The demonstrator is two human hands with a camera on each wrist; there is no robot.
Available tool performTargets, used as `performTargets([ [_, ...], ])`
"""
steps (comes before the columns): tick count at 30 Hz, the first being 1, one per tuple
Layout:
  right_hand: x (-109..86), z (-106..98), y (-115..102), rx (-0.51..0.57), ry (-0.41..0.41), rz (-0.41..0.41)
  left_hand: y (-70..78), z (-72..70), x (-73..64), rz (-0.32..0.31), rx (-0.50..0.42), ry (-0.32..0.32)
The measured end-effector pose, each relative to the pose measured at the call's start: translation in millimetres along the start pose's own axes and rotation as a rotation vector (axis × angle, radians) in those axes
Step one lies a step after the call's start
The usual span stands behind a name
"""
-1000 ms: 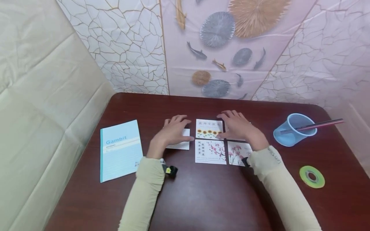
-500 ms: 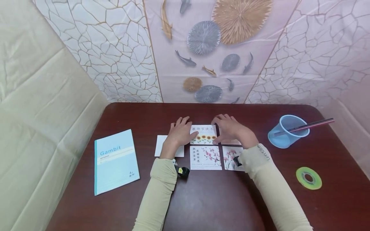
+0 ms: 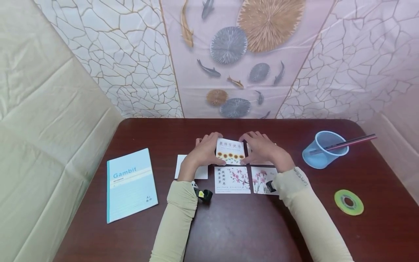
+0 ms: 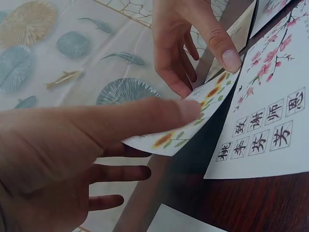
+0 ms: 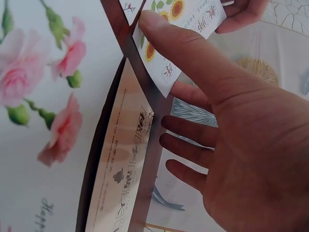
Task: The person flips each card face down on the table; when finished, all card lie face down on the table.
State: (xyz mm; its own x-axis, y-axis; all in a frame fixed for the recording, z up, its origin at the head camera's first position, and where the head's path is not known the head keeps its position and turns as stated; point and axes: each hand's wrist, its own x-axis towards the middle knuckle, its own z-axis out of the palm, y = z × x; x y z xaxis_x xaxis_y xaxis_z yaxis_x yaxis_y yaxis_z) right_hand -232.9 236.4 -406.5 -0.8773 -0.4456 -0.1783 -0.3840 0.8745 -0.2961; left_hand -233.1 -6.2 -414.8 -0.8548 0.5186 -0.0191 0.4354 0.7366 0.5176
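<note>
A card with sunflowers and Chinese characters (image 3: 230,150) is between my two hands. My left hand (image 3: 204,151) pinches its left side, thumb over the printed face; the other fingers spread behind and below. At the opposite side my right hand (image 3: 262,148) pinches the card between thumb and index finger, its remaining fingers loose. In the left wrist view the card bends and its near end stands off the dark table. Just below lies a pink-blossom card (image 3: 232,180), beside a carnation card (image 3: 262,177). A beige printed card (image 5: 118,169) lies partly beneath my right hand.
A blank-looking white card (image 3: 200,173) lies under my left wrist. A light blue notebook (image 3: 132,185) is at the left. On the right, a tilted blue cup (image 3: 320,156) holds dark and red sticks (image 3: 356,140), with a green tape roll (image 3: 348,202) nearer me.
My left hand has moved right from the white card to the sunflower card and now grips it. The sunflower card has tilted up at its left. The head view has shifted slightly.
</note>
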Motion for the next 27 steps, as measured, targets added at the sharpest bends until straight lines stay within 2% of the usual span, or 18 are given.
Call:
performTargets([
  [8, -8.1, 9, 2, 0.017, 0.05, 0.022, 3.0, 5.9, -2.6, -0.015, 0.074, -0.043],
  [13, -17.6, 11, 0, 0.044, 0.08, 0.05, 1.5, 6.2, -2.5, 0.037, 0.059, -0.041],
  [17, -21.0, 7, -3, 0.058, 0.091, 0.05, -4.1, 1.4, -3.3, 0.048, 0.018, -0.018],
  [23, -19.8, -1, -9, 0.051, 0.121, 0.004, -10.5, -6.4, -5.9, 0.043, -0.026, 0.0],
  [27, -17.0, -5, -14, 0.083, 0.137, -0.036, -11.7, -6.6, -5.7, 0.041, -0.008, 0.011],
])
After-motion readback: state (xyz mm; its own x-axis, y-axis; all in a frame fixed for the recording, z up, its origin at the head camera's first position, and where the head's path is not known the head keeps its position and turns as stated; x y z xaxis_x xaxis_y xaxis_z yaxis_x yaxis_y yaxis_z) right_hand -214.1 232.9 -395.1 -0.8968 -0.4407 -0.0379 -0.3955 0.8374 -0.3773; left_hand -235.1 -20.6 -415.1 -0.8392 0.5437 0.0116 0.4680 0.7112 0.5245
